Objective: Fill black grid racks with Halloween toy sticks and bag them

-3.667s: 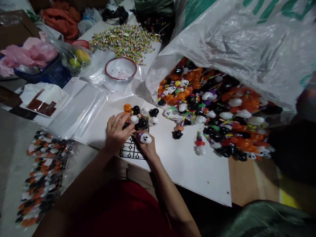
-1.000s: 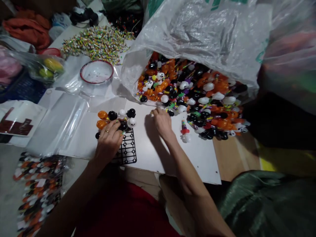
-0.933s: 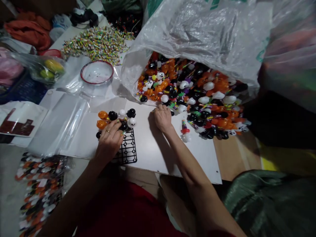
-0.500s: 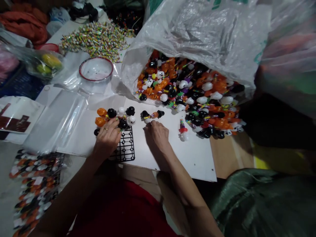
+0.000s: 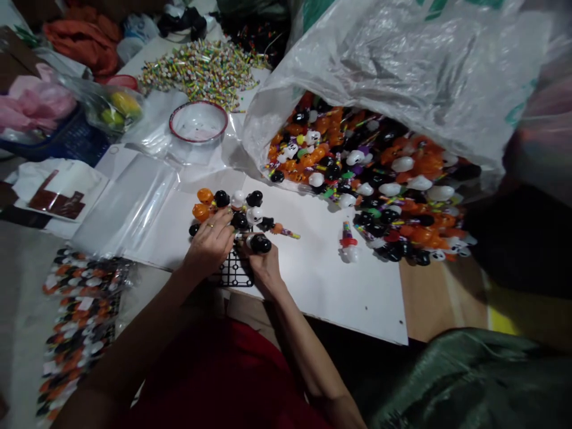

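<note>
Black toy (image 5: pixel 260 243) pinched in rt hand (image 5: pixel 264 266), wrist bent (over grid tray (image 5: pixel 234 273)); lt hand (image 5: pixel 211 245) curled, pressing tray

This is looking like a small home packing workshop: a big plastic sack (image 5: pixel 402 65) is spilling Halloween toys (image 5: pixel 379 173) over a white bench (image 5: pixel 322 286), with loose candy sticks (image 5: pixel 205 68), clear bags (image 5: pixel 129 202) and filled packets (image 5: pixel 75 322) lying around.

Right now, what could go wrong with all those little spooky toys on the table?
The right hand holds a black toy over the black grid tray, close to toys already standing there; a bump might topple them. The tray sits at the white board's near edge and could slip off. The heap in the big bag might spill further.
</note>
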{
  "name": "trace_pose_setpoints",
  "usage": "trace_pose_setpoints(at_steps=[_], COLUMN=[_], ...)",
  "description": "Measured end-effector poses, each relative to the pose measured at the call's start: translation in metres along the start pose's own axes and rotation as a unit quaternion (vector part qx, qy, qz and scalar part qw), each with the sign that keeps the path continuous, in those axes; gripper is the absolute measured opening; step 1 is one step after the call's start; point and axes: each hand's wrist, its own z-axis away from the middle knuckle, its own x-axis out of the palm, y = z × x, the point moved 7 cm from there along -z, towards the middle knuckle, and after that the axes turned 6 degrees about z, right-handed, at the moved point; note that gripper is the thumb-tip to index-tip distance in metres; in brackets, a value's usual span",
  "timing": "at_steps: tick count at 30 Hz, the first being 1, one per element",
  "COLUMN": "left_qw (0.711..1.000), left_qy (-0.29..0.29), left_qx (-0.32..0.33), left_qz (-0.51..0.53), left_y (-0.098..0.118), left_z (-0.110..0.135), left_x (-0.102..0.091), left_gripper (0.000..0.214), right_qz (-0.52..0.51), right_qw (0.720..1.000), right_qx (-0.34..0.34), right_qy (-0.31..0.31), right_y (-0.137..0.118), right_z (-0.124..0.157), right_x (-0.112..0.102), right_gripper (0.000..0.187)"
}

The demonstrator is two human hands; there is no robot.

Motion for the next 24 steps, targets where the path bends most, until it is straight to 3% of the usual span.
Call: trace_pose_setpoints(at_steps=[3, 10, 13, 15, 19, 21, 24], left_qw=[1.0, 0.999, 0.999, 0.999, 0.997, 0.994, 0.994], left_qy=[0.002, 0.005, 0.006, 0.006, 0.0, -0.021, -0.053], left_qx=[-0.01, -0.032, -0.016, -0.009, -0.013, -0.024, -0.016], left_qz=[0.001, 0.026, 0.029, 0.033, 0.077, 0.104, 0.089], left_y=[-0.002, -0.007, -0.005, -0.004, -0.007, -0.01, -0.009], left_z=[0.001, 0.005, 0.005, 0.005, 0.005, 0.005, 0.005], left_x=[0.0, 0.002, 0.001, 0.0, -0.008, -0.009, -0.005], left_gripper=[0.016, 0.012, 0.01, 0.01, 0.02, 0.024, 0.034], right_qz=[0.004, -0.015, 0.079, 0.203, 0.412, 0.457, 0.483], right_qw=[0.999, 0.999, 0.994, 0.971, 0.892, 0.866, 0.848], right_qx=[-0.029, 0.003, -0.016, -0.027, -0.004, 0.0, -0.011], right_qy=[-0.022, -0.031, -0.075, -0.119, -0.184, -0.203, -0.218], right_y=[-0.002, 0.002, -0.005, -0.014, -0.033, -0.041, -0.047], right_z=[-0.006, -0.004, -0.005, -0.006, -0.009, -0.012, -0.018], right_x=[0.003, 0.003, 0.007, 0.011, 0.019, 0.022, 0.029], right_gripper=[0.025, 0.026, 0.02, 0.021, 0.032, 0.033, 0.03])
